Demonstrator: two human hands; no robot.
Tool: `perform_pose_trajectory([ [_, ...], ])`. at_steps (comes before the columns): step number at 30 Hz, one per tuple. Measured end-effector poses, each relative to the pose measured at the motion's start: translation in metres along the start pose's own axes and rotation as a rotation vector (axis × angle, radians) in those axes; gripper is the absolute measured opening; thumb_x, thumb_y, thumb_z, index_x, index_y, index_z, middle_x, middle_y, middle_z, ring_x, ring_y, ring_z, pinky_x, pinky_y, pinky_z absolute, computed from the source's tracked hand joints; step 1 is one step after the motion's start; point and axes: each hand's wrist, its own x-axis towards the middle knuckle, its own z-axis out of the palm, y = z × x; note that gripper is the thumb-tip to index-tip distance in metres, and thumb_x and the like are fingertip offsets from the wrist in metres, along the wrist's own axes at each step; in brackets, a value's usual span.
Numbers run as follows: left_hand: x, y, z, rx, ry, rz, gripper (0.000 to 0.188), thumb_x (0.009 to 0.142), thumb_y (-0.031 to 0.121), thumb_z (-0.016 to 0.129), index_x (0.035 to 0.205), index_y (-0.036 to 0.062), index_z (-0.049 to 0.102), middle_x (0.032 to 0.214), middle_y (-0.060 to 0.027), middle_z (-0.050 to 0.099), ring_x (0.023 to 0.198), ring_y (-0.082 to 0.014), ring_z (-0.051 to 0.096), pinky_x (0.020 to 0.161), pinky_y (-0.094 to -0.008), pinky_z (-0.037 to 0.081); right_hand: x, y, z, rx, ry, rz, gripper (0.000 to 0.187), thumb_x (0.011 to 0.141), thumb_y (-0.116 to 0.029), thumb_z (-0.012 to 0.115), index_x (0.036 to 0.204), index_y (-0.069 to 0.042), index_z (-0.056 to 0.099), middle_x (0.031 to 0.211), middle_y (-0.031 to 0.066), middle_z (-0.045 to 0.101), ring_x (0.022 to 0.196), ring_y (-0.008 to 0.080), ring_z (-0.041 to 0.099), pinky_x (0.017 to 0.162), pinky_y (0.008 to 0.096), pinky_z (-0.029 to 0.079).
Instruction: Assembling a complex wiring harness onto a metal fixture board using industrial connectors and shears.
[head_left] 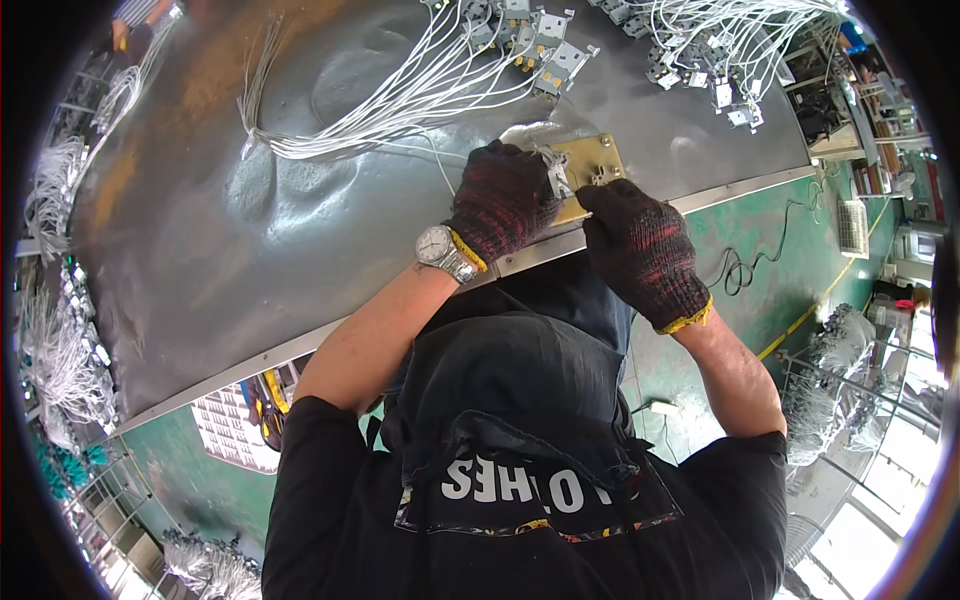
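Observation:
My left hand [505, 200], in a dark knitted glove with red flecks and a yellow cuff, is closed on a small silvery metal part [556, 172]. It rests at the left end of a brass-coloured plate [605, 152] with short posts, near the front edge of the metal table [390, 240]. A thin white wire [440, 165] runs to that glove. My right hand [645, 250], gloved alike, is curled at the plate's front side with thumb and forefinger together. Whatever its fingertips hold is hidden. A silver watch [447, 252] sits on my left wrist.
Beyond my hands lies a bundle of white wires [370, 130] ending in grey metal parts [535, 45]. Another wired heap [720, 70] is at the far right. A white basket [230, 430] with yellow-handled tools stands below the table. A black cable [745, 265] crosses the green floor.

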Motion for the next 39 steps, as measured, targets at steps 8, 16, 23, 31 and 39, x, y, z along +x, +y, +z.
perform_pose_trajectory([
  [8, 0.001, 0.004, -0.005, 0.002, 0.031, -0.017, 0.033, 0.079, 0.042, 0.078, 0.087, 0.0104, 0.073, 0.084, -0.0123, 0.070, 0.088, -0.0316, 0.067, 0.078, -0.0466, 0.053, 0.006, -0.002, -0.001, 0.005, 0.039, 0.021, 0.023, 0.085, -0.008, 0.067, 0.107, -0.007, 0.073, 0.099, 0.0150, 0.072, 0.090, 0.0357, 0.071, 0.078, 0.0431, 0.058],
  [16, 0.002, 0.004, -0.007, 0.025, -0.061, -0.036, 0.037, 0.078, 0.044, 0.078, 0.091, 0.0093, 0.072, 0.084, -0.0131, 0.070, 0.087, -0.0325, 0.067, 0.078, -0.0472, 0.052, 0.006, 0.009, 0.002, 0.104, 0.030, 0.026, 0.023, 0.084, -0.006, 0.068, 0.107, -0.004, 0.073, 0.101, 0.0177, 0.072, 0.094, 0.0374, 0.070, 0.082, 0.0433, 0.058],
  [23, -0.009, -0.002, -0.006, -0.130, 0.225, 0.092, 0.035, 0.075, 0.033, 0.079, 0.102, 0.0121, 0.072, 0.093, -0.0104, 0.072, 0.095, -0.0334, 0.067, 0.085, -0.0473, 0.051, 0.011, 0.016, -0.013, 0.509, 0.066, 0.252, 0.031, 0.086, -0.012, 0.073, 0.115, -0.001, 0.071, 0.090, 0.0083, 0.071, 0.084, 0.0133, 0.067, 0.078, 0.0309, 0.054],
  [31, -0.039, -0.024, -0.027, -0.076, -0.093, 0.019, 0.052, 0.074, 0.041, 0.079, 0.118, 0.0145, 0.070, 0.108, -0.0110, 0.070, 0.104, -0.0343, 0.062, 0.091, -0.0474, 0.048, 0.054, 0.049, 0.044, 0.639, 0.226, 0.213, 0.041, 0.090, -0.016, 0.072, 0.127, 0.000, 0.065, 0.081, 0.0021, 0.064, 0.070, 0.0077, 0.057, 0.064, 0.0271, 0.050],
  [39, -0.051, -0.027, -0.096, -0.016, -0.655, -0.080, 0.068, 0.077, 0.067, 0.076, 0.114, 0.0104, 0.072, 0.122, -0.0114, 0.068, 0.114, -0.0389, 0.063, 0.099, -0.0464, 0.050, 0.112, 0.051, 0.057, 1.254, 0.136, 0.345, 0.049, 0.094, -0.014, 0.063, 0.140, 0.002, 0.053, 0.076, 0.0053, 0.062, 0.056, 0.0121, 0.056, 0.050, 0.0280, 0.048],
])
